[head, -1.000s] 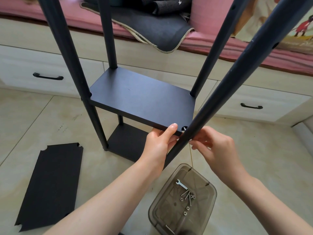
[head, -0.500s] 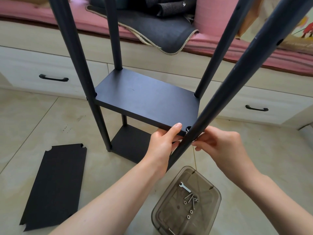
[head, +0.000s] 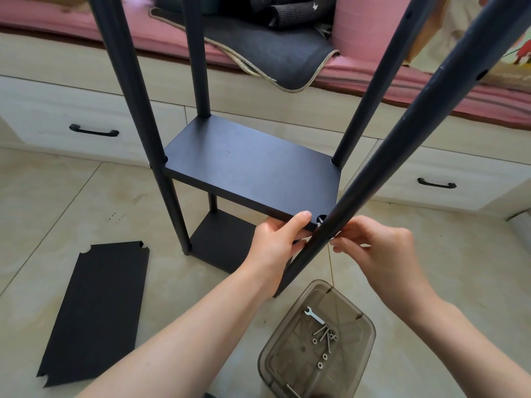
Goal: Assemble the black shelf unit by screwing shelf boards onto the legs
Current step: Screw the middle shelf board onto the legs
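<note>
The left hand (head: 275, 242) is gripping the near right corner of the middle shelf board (head: 250, 168), thumb lying on the top face and fingers curling under the edge, evidently to be holding the board level and its corner notch tight against the near right leg (head: 402, 139) while that joint is being fastened. The right hand (head: 373, 251) is working on the outer side of the same leg, fingertips (head: 337, 239) pinched narrowly together at the leg's surface around something small; it is likely a screw being started through the leg, though the piece itself is too small to make out. The other three legs are standing in the board's remaining corners, and the near left leg (head: 135, 90) is showing a bright screw head at board height, so that joint appears already done. A lower shelf board (head: 221, 239) is sitting near the floor between the legs. A spare shelf board (head: 97, 308) is lying flat on the tiled floor (head: 57, 214) well to the left, waiting its turn. A smoky clear plastic box (head: 316, 349) is resting just below the hands, keeping a small wrench (head: 314, 315) and loose screws and nuts (head: 324, 340) within reach. Behind, drawer fronts with a dark handle (head: 93, 130) are running under a pink cushion (head: 71, 21). No brand, label or writing is readable anywhere.
</note>
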### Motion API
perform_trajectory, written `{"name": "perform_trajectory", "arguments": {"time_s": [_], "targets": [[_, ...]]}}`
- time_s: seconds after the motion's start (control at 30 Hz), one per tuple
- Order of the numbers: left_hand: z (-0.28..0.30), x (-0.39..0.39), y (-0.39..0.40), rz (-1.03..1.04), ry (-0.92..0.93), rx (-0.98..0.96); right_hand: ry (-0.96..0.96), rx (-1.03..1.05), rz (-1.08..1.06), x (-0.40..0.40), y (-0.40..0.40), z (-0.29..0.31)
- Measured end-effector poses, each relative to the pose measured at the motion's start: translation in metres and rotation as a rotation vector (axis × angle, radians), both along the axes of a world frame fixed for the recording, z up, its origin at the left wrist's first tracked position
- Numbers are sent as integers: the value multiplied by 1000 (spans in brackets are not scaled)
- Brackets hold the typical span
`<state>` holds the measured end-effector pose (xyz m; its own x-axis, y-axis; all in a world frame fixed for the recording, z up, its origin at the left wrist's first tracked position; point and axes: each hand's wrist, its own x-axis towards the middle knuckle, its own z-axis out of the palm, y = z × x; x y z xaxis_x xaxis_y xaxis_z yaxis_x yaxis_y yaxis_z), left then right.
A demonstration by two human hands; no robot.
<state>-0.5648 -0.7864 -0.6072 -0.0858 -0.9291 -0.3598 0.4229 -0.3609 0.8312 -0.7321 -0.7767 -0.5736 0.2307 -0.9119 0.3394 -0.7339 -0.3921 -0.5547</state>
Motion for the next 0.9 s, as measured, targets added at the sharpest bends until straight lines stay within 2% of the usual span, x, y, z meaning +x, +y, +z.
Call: {"name": "perform_trajectory", "arguments": {"time_s": [0.23, 0.6, 0.9], "targets": [[0, 0, -4, -20, 89, 57, -31, 52, -6, 0, -2, 1], [-4, 4, -16, -27, -7, 40, 4, -47, 10, 2, 3, -5], [-3, 2, -16, -22, 8, 35, -175, 70, 102, 4, -3, -2]]}}
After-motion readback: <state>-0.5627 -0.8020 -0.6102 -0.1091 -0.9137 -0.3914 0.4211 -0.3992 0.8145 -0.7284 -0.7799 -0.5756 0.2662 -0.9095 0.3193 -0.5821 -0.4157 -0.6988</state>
